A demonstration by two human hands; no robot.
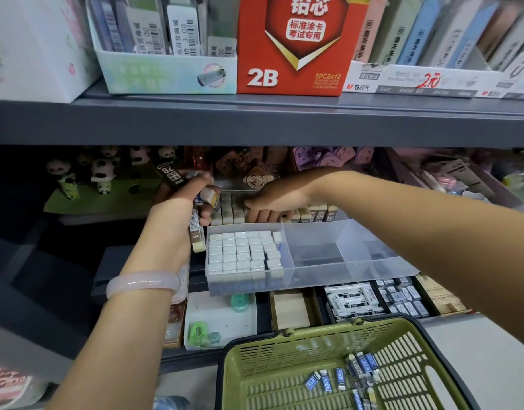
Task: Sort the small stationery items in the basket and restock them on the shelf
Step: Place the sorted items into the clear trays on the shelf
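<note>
Up on the middle shelf, the left hand (181, 208) is gripping a bundle of sleeved erasers (195, 229), one long piece sticking down toward 6 o'clock. At its 3 o'clock, the right hand (272, 199) is reaching palm-down, fingers fairly straight and touching the row of standing erasers (317, 213) behind the clear divided tray (329, 270). White eraser blocks (243, 253) are filling the tray's left compartment. At 5 o'clock from the tray, the green basket (284, 350) is holding loose blue-sleeved erasers (343, 377). A pale bangle (142, 284) is circling the left wrist.
</note>
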